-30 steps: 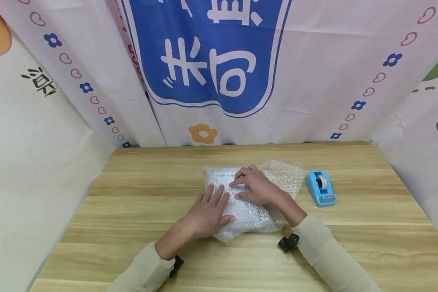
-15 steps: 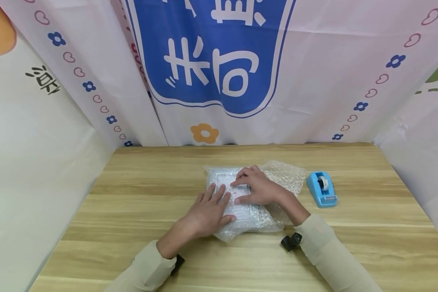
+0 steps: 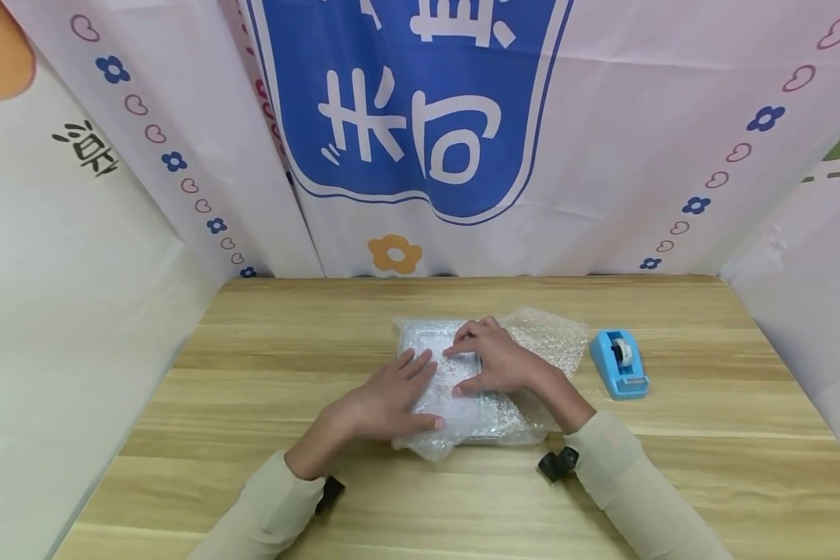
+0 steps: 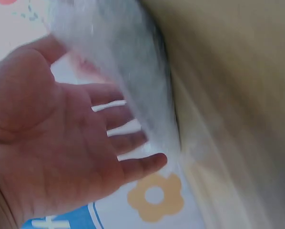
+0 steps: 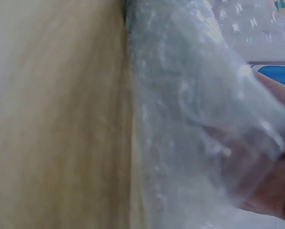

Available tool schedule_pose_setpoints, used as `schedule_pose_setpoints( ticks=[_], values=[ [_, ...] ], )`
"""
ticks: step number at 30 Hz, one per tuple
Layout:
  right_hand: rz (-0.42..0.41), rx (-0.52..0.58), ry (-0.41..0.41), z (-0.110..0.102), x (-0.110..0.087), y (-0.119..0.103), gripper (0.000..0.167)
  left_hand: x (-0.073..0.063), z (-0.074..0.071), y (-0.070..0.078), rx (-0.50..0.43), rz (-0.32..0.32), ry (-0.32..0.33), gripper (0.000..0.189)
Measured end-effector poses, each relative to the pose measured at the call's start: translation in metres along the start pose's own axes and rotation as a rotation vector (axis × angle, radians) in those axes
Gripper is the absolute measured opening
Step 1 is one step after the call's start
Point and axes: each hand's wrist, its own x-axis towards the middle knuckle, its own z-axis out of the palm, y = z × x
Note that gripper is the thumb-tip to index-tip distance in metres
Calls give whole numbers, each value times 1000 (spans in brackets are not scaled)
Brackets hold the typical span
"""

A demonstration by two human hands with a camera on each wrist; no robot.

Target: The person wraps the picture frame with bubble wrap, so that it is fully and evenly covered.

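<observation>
A flat rectangular item in clear bubble wrap [image 3: 455,416] lies on the wooden table; its pale edges show through the plastic. My left hand [image 3: 388,397] lies at the package's left side, fingers extended over its top and thumb toward the near edge. In the left wrist view the left palm [image 4: 56,129] faces the camera with fingers spread along the wrap [image 4: 137,62]. On the upper right part rests my right hand [image 3: 497,362], fingers bent and thumb apart from them. A loose flap of bubble wrap [image 5: 185,109] partly covers the right hand [image 5: 271,186] in the right wrist view.
A blue tape dispenser [image 3: 619,364] with a roll in it stands right of the package. Loose bubble wrap [image 3: 549,338] spreads out past the right hand. Printed cloth [image 3: 602,155] hangs behind the table [image 3: 252,404], with pale walls at both sides.
My left hand has shifted slightly left and its fingers have drawn closer together. The right hand stays nearly in place on the package. The head view has shifted slightly.
</observation>
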Motion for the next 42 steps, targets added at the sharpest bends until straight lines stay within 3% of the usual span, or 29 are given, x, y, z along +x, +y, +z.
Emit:
schedule_pose_setpoints(
  ticks=[6,13,24,28,34,42],
  values=[
    [-7,13,-4,0,1,1,55,0,-10,-18,21,-27,50,115],
    [-8,19,-5,-2,1,2,56,7,-11,-27,39,11,24,116],
    [-7,34,-15,-5,0,3,57,13,-15,-24,20,51,-45,118],
    [-10,36,-16,-3,0,3,58,16,-10,-23,32,49,-29,118],
    [1,44,-24,-1,0,2,59,17,0,-17,60,-2,9,124],
    [-22,27,-65,-4,-1,5,63,20,2,-8,103,-82,-2,129]
  ],
)
